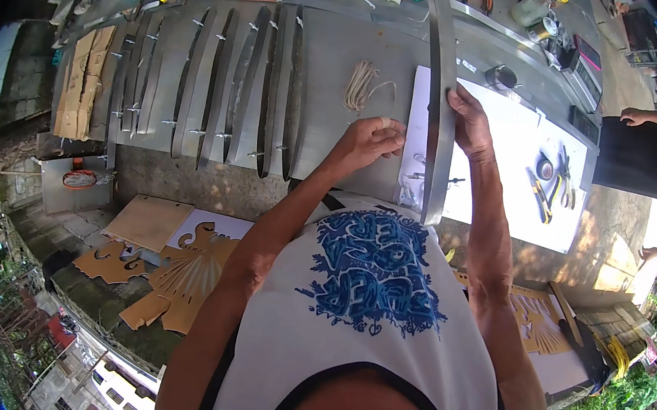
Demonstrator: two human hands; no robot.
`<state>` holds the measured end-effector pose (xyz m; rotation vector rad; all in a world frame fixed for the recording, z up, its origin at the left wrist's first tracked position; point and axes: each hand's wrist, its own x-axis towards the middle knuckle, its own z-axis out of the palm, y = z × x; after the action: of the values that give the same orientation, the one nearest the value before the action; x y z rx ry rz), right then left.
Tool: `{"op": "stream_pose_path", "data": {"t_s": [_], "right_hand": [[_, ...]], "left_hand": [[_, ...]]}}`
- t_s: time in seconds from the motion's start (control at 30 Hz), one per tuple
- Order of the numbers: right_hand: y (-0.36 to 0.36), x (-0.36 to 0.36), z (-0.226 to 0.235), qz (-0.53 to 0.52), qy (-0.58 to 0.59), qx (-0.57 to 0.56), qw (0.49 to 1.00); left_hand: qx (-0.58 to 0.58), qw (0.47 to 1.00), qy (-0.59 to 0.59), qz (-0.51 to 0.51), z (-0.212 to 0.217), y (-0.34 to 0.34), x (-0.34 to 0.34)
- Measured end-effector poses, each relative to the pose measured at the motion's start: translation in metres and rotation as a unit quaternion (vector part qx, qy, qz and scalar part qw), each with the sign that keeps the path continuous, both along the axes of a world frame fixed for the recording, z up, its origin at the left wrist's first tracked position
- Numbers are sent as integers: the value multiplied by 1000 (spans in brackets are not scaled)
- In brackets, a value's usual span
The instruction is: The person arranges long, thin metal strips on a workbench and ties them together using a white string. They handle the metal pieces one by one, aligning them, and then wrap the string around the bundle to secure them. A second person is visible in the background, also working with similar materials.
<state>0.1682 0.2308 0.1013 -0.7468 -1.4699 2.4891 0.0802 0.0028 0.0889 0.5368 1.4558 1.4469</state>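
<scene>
My right hand (pixel 470 122) grips a long grey metal strip (pixel 438 136) by its right side, thumb near its edge. The strip stands out from the table and reaches back toward my shirt. My left hand (pixel 370 142) is closed with curled fingers just left of the strip, apart from it; whatever it may hold is hidden. Beyond my left hand lies a bundle of pale cord (pixel 360 87). Small metal bolts (pixel 413 176) rest on the white board (pixel 499 200) beside the strip. Several similar curved strips (pixel 216 87) with bolts through their ends lie in a row at left.
On the board are a black tape roll (pixel 544 168), yellow-handled pliers (pixel 542 202) and a metal can (pixel 501 77). Folded cardboard (pixel 83 84) lies at far left. Brown cut-out panels (pixel 192 266) sit behind me. Another person's hand (pixel 637 117) shows at right.
</scene>
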Motion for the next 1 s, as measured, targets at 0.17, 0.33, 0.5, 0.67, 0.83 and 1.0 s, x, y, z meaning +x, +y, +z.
{"op": "stream_pose_path", "data": {"t_s": [0.17,0.33,0.5,0.67,0.83,1.0], "right_hand": [[16,3,-24,58,140,-184,971],[20,-12,-24,47,149,-214,964],[27,-25,-28,23,132,-173,976],[44,-30,-35,19,109,-166,980],[40,-28,-25,-47,-31,81,995],[15,-31,-18,6,-219,590,777]], "left_hand": [[38,999,-18,15,6,15,-6],[49,999,3,-6,13,23,-4],[54,998,-11,-30,15,38,-5],[55,997,-4,-50,17,52,-6],[46,997,-54,-19,2,60,-2],[28,977,-211,26,-5,80,-6]]}}
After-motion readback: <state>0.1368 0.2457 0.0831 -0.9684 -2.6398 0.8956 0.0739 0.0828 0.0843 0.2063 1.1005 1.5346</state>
